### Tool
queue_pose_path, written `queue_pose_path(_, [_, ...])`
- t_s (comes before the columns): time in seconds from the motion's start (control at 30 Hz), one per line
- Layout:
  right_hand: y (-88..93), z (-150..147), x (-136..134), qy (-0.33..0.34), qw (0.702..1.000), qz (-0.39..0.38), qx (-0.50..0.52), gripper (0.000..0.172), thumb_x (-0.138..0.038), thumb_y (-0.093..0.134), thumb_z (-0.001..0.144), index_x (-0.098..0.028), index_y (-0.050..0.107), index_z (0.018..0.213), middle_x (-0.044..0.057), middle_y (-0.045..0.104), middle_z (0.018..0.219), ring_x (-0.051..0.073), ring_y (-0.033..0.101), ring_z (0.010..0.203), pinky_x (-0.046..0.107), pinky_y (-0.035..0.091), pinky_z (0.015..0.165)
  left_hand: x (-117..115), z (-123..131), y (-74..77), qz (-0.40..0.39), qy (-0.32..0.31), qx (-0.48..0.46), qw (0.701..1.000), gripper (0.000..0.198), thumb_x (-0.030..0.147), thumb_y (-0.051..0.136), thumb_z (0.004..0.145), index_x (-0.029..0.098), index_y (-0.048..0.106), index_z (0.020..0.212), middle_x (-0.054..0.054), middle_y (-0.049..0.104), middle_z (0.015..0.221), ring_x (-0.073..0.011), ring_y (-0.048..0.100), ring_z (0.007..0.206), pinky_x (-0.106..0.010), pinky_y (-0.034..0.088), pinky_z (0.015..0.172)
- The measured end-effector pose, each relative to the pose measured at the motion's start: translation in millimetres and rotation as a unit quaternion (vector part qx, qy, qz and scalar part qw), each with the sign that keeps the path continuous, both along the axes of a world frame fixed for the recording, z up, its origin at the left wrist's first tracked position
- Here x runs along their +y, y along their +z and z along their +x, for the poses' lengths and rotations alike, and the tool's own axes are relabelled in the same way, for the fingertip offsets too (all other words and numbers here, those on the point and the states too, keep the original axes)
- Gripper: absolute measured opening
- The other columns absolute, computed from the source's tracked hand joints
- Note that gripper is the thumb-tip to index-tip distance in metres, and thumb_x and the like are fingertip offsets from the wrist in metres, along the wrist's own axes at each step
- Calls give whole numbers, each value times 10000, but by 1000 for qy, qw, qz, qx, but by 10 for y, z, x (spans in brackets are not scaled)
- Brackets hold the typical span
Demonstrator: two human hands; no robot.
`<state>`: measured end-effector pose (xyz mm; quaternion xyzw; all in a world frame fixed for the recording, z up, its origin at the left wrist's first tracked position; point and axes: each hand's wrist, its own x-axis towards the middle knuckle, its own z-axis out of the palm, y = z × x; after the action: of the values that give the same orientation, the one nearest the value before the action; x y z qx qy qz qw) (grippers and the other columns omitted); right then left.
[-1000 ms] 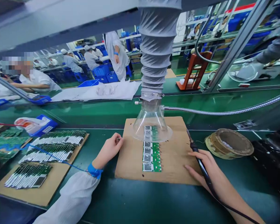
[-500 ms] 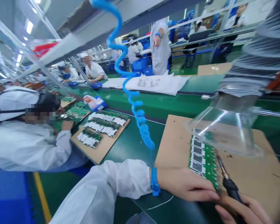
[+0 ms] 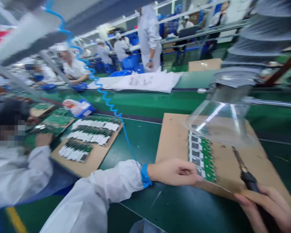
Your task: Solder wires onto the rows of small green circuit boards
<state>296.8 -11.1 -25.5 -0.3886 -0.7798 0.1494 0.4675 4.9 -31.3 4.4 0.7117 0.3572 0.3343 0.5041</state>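
Observation:
My right hand [image 3: 271,207] is wrapped round the dark handle of a soldering iron [image 3: 249,179], whose metal tip points up and away over the cardboard. A thin strand of solder wire [image 3: 221,187] stretches between my closed left hand [image 3: 173,172] and the fingers of my right. Just beyond the left fingertips lies a row of green circuit boards [image 3: 208,158] with white-edged dark rectangles. The iron's tip is to the right of this row, apart from it. A blue wrist strap [image 3: 145,175] with a coiled cord circles my left wrist.
The boards lie on a brown cardboard sheet [image 3: 171,139]. Above them hangs a clear fume hood [image 3: 218,123] on a ribbed duct. Another cardboard sheet [image 3: 74,166] at left carries several rows of boards. Beside it a co-worker [image 3: 16,174] sits at the bench.
My hands have drawn apart, with the wire now showing between them. The iron's tip has moved right, away from the boards. The whole view has shifted.

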Motion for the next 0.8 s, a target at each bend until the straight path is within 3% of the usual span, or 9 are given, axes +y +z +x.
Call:
queue_pose_path(0.1, [197, 101, -265, -81, 992, 9, -96, 285, -539, 651, 1032, -271, 736, 986, 57, 768, 1026, 233, 787, 854, 297, 632, 700, -60, -119, -54, 170, 20, 58, 984, 409, 344, 559, 1050, 222, 402, 693, 53, 418, 616, -101, 383, 563, -263, 323, 548])
queue_pose_path(0.17, [266, 123, -437, -120, 987, -7, -105, 232, -454, 655, 1054, -257, 732, 1149, 56, 803, 1090, 229, 804, 945, 301, 652, 825, -89, -165, -108, 268, 20, 66, 961, 369, 276, 535, 1074, 224, 426, 725, 48, 488, 632, -104, 436, 562, -270, 314, 533])
queue_pose_path(0.27, [264, 135, -638, -118, 989, -39, -81, 247, -254, 666, 1057, -249, 716, 1299, 28, 832, 1085, 199, 818, 931, 289, 663, 894, -130, -160, -143, 365, 4, 81, 927, 339, 196, 524, 1071, 233, 433, 746, 62, 492, 607, -112, 445, 531, -301, 285, 507])
queue_pose_path(0.4, [219, 140, -779, -96, 993, -66, -25, 328, -129, 710, 1013, -266, 746, 1309, 14, 823, 1171, 182, 817, 943, 295, 665, 915, -169, -108, -115, 395, -17, 101, 913, 337, 122, 528, 1024, 246, 395, 740, 80, 446, 566, -116, 402, 481, -327, 266, 485])
queue_pose_path(0.53, [192, 84, -806, -148, 985, -81, 24, 324, -137, 834, 915, -269, 773, 1204, 22, 812, 1169, 206, 810, 957, 336, 664, 914, -186, -109, -104, 388, -32, 94, 916, 322, 95, 522, 964, 258, 361, 739, 88, 411, 547, -118, 372, 452, -327, 268, 471])
queue_pose_path(0.63, [122, 62, -822, -164, 979, -105, 52, 273, -211, 874, 890, -255, 726, 1115, 21, 805, 1058, 211, 811, 912, 329, 668, 846, -199, -125, -101, 376, -47, 101, 920, 305, 94, 527, 929, 261, 355, 740, 93, 403, 545, -118, 370, 444, -325, 276, 467])
queue_pose_path(0.8, [-3, 141, -846, -122, 979, -145, 70, 171, -291, 816, 948, -254, 657, 997, -6, 732, 869, 176, 769, 738, 294, 634, 694, -205, -147, -89, 364, -54, 96, 925, 302, 74, 530, 890, 260, 352, 733, 98, 393, 537, -117, 366, 441, -327, 267, 459])
